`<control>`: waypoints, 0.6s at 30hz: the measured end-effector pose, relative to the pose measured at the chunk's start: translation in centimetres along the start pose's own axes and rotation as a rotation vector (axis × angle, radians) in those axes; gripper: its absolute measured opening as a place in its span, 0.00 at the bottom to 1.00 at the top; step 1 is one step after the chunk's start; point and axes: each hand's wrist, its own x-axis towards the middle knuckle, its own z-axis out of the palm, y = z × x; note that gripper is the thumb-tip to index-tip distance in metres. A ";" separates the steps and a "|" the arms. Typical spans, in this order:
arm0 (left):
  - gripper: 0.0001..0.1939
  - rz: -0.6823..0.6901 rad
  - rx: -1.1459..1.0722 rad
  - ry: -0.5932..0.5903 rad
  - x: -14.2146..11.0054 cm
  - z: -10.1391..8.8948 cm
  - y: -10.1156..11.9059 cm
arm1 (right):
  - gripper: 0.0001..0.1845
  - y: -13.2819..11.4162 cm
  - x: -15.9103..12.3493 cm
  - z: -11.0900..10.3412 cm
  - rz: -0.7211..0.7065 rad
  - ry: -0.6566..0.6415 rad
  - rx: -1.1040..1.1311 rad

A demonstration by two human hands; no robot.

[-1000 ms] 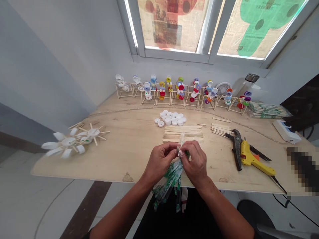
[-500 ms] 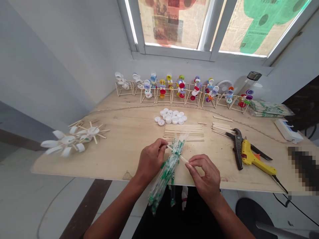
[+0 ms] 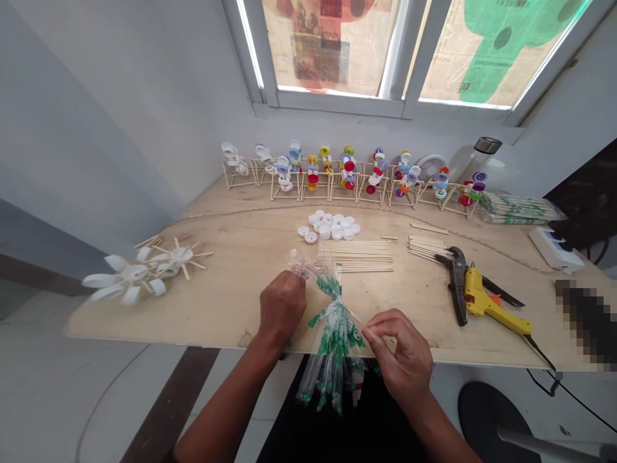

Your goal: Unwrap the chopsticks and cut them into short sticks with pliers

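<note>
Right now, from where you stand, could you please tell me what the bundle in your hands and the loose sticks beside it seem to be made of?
The bundle seems to be thin, clear plastic sleeves, glossy with creased highlights and printed in green; what they hold is hard to tell. The loose sticks look like bare pale wood, matte and apparently unpainted, though no grain shows clearly.

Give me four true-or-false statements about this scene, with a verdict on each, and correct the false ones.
The left hand grips the top of a bundle of green-printed plastic packets. True.
The right hand holds a yellow glue gun. False: the glue gun lies on the wooden board, beside pliers.
White bottle caps lie heaped beyond a flat stack of wooden sticks. True.
A desk fan stands beside the left hand. False: it stands at the board's far side, among stick-frame models.
</note>
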 end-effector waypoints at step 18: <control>0.13 -0.167 -0.354 -0.108 -0.2 -0.3 -0.4 | 0.07 -0.6 -0.2 0.5 0.053 0.053 -0.028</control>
